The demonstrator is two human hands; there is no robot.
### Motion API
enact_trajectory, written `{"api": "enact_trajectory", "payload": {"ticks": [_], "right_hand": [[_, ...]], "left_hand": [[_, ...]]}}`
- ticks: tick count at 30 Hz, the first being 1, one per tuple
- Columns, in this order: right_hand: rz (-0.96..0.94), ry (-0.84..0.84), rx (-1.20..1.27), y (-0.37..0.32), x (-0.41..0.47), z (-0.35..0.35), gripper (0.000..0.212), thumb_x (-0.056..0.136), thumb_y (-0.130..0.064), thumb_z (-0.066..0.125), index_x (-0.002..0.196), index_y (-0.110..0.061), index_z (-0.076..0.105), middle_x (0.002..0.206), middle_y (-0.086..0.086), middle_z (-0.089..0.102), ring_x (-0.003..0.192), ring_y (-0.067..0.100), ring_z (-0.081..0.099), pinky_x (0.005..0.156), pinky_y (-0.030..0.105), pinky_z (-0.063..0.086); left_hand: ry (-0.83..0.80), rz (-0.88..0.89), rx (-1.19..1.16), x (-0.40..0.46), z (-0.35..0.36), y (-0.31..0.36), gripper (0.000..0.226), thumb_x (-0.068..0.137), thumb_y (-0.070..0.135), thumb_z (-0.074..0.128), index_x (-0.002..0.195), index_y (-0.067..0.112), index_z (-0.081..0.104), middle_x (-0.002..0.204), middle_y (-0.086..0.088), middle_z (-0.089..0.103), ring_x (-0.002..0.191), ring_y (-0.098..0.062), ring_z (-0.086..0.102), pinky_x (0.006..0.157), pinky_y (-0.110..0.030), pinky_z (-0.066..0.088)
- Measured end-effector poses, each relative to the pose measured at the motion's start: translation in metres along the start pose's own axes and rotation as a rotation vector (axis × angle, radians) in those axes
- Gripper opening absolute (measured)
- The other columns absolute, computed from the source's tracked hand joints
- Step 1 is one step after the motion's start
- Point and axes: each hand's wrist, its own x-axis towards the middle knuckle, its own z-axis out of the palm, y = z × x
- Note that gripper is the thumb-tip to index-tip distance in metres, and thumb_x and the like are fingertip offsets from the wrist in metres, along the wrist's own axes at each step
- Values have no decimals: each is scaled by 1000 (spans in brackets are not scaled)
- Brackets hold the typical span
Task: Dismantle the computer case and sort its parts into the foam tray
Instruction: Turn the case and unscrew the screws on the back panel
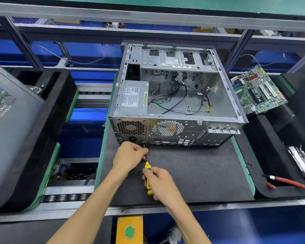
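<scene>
My right hand has its grip clamped around the yellow-and-black handle of the screwdriver, thumb laid along the top of the handle. My left hand sits just at 11 o'clock from it, its grip pinched together on the thin metal shaft, steadying it. The shaft points toward 12 o'clock, its tip at the bottom rear edge of the computer case, just below the power supply's socket; I cannot tell whether the tip sits in a screw. The case lies on its side, open face up, on a dark mat covering the tabletop, and fills the 12 o'clock part of the mat. Inside it, the power supply sits at the 9 o'clock side, with loose cables spread across the bare floor. A few small black screws lie on the mat just at 9 o'clock of my right hand. At 3 o'clock, the black foam tray holds a green motherboard propped at a tilt, and red-handled pliers lie nearer to me on it.
</scene>
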Motion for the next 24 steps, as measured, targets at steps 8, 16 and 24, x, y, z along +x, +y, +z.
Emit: {"api": "enact_trajectory", "payload": {"ticks": [8, 16, 24], "right_hand": [[-1, -35, -30, 0, 1, 3, 33, 105, -41, 48, 95, -24, 75, 76, -3, 68, 57, 2, 54, 48, 17, 40], [51, 42, 106, 3, 4, 2, 25, 90, -38, 74, 88, -15, 63, 65, -5, 70, 41, -3, 52, 40, 13, 38], [115, -186, 182, -3, 2, -11, 34, 100, -41, 60, 99, -11, 74, 86, 5, 69, 47, 6, 36, 39, 17, 22]], "left_hand": [[-32, 21, 12, 2, 0, -1, 34, 93, 30, 67, 62, 20, 74, 73, -5, 74, 79, -32, 66, 83, -47, 56], [-27, -8, 24, -1, -1, 0, 27, 87, 40, 72, 67, 23, 77, 75, 3, 75, 86, -24, 69, 84, -42, 57], [-82, -62, -75, 5, -2, 2, 27, 92, 24, 67, 69, 17, 79, 66, 4, 75, 83, -21, 71, 92, -44, 55]]}}
